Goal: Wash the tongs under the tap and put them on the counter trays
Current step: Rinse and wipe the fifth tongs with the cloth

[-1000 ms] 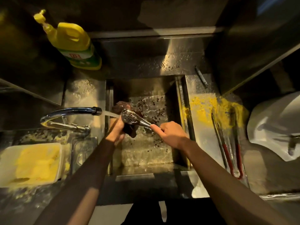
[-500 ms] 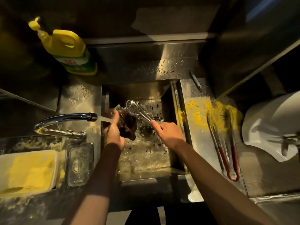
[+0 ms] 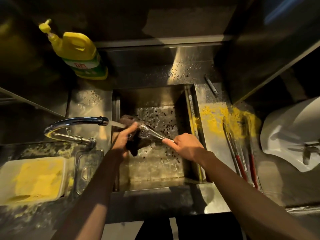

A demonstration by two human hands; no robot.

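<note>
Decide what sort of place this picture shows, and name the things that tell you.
Probably a commercial kitchen's wash-up corner: steel sink, running tap, yellow soap bottle behind, tongs being scrubbed with a cloth.

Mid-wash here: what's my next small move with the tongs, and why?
Probably slide the cloth down the tongs toward the right hand: the left hand holds it only at the head, by the tap stream, and the shaft looks bare.

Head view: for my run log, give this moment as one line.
step: washing | left hand: grips dark cloth on tongs | right hand: holds tongs' handle | tap: running | red-handled tongs: on right counter
</note>
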